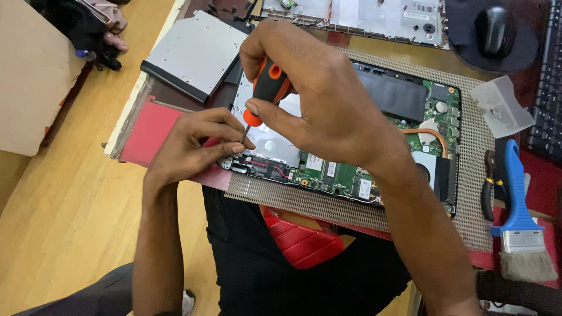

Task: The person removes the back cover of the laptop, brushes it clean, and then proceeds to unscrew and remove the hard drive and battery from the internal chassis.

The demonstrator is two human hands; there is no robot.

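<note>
An opened laptop base (404, 126) with green circuit boards and a copper heat pipe lies on a beige mesh mat (474, 175). My right hand (316, 99) grips an orange-and-black screwdriver (266, 88) from above, tip pointing down at the laptop's near-left corner. My left hand (196, 143) rests at that corner, its fingertips pinching around the screwdriver's shaft near the tip. The screw itself is hidden by my fingers.
A silver optical drive (190, 52) lies at the back left, a laptop cover (363, 17) behind. A mouse on its pad (494, 32), a clear plastic box (500, 105), pliers (489, 184) and a blue-handled brush (518, 216) sit right. A red panel (149, 131) lies left.
</note>
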